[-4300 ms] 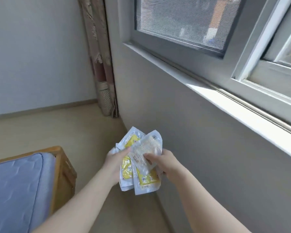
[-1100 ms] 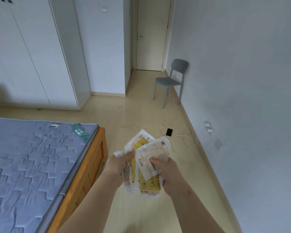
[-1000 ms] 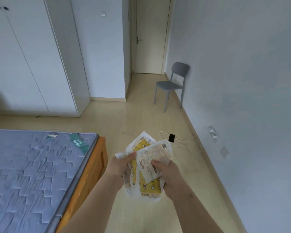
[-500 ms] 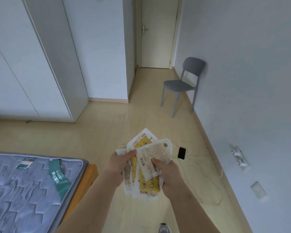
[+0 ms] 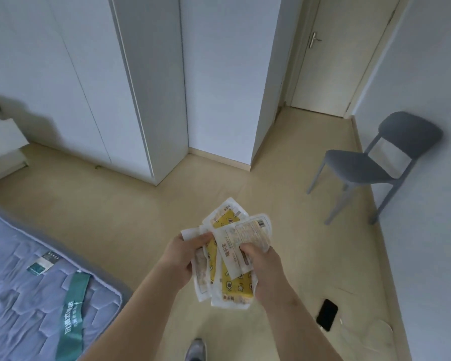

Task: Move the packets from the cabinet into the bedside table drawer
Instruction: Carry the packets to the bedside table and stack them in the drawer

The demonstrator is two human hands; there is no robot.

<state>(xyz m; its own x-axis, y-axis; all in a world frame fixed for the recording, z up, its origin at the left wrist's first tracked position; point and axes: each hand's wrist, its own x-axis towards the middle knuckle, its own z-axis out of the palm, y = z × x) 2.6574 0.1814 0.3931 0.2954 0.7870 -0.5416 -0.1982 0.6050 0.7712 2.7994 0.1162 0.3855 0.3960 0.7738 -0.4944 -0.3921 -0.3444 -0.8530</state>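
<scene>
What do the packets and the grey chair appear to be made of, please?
The packets: thin plastic film, likely, glossy; edges crinkle and part looks see-through, printed yellow. The grey chair: probably moulded plastic, matte; seat, back and legs share one smooth, even colour.

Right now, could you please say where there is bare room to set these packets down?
Bare floor lies between the mattress, the wardrobe and the chair. The mattress top is bare apart from its labels. It is crowded lower right, where a phone and cable lie. The left hand and right hand grip the packets.
</scene>
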